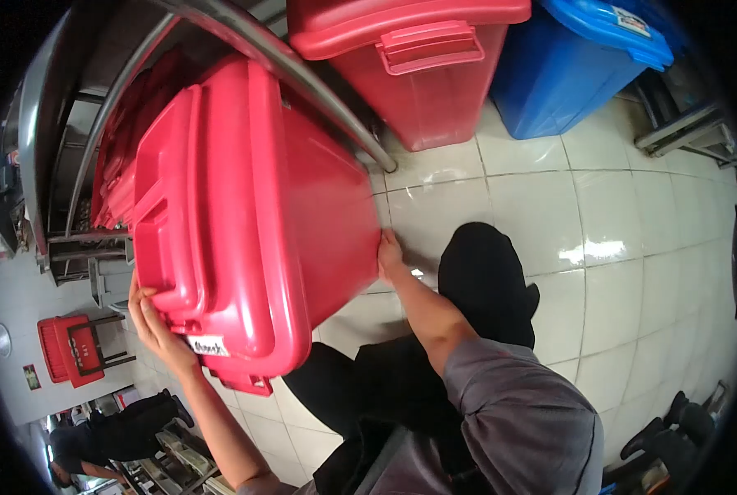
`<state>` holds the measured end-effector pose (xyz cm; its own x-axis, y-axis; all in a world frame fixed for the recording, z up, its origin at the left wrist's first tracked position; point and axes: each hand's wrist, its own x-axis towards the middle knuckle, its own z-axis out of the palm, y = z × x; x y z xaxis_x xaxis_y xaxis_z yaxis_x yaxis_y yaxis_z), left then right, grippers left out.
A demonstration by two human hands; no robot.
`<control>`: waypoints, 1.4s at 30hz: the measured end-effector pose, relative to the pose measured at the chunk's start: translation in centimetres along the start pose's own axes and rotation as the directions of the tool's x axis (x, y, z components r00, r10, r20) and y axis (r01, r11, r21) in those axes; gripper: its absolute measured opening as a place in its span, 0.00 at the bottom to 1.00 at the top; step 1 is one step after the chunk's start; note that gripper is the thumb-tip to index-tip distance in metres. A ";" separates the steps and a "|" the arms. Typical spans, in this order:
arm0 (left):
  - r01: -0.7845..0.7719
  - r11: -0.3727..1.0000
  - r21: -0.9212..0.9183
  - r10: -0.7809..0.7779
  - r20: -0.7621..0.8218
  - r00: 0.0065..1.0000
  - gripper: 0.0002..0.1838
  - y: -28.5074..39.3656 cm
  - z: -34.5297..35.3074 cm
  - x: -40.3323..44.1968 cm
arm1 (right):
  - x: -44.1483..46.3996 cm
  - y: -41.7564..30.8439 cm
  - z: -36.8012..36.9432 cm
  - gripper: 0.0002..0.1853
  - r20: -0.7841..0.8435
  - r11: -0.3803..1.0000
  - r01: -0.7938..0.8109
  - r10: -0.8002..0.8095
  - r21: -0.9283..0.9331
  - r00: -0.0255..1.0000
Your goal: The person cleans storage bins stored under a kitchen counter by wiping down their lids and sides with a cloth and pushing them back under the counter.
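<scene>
A large red lidded bin (327, 206) is tipped on its side in front of me, its lid facing left. My left hand (160, 332) grips the lid edge by the recessed part, near a white label (208, 345) with dark handwriting. At the bin's base, my right hand (390, 254) holds the bottom edge; some of its fingers are hidden behind the bin. The bin lies beside and partly beneath a metal frame.
A metal table frame (302, 82) crosses over the bin. Another red bin (434, 99) and a blue bin (558, 82) stand upright beyond it. Glossy tiles (607, 239) cover the floor. At lower left are a red crate (65, 351) and a person in dark clothes (121, 429).
</scene>
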<state>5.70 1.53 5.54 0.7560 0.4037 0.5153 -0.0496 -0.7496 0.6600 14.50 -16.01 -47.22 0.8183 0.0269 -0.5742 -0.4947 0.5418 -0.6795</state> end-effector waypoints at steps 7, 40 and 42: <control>0.374 0.867 -0.328 -0.365 0.093 0.926 0.29 -1.8 -2.5 3.3 | -19.2 -16.6 6.8 0.24 0.051 0.657 0.355 -0.434 -0.665 0.899; 0.366 0.590 0.719 -0.444 -0.089 0.891 0.23 10.3 -5.9 -13.4 | -15.4 -29.3 11.0 0.20 0.212 0.582 0.788 -0.811 0.203 0.545; 0.127 0.702 0.701 -0.142 -0.037 0.989 0.30 10.9 -6.3 -11.2 | -13.0 -29.4 13.7 0.21 0.225 0.636 0.706 -0.771 0.312 0.596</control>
<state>-7.40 -7.88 10.38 0.7308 0.5250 0.4362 0.5184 -0.8426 0.1456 22.47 -20.81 -13.54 0.9347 -0.2128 0.2847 0.3541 0.6257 -0.6950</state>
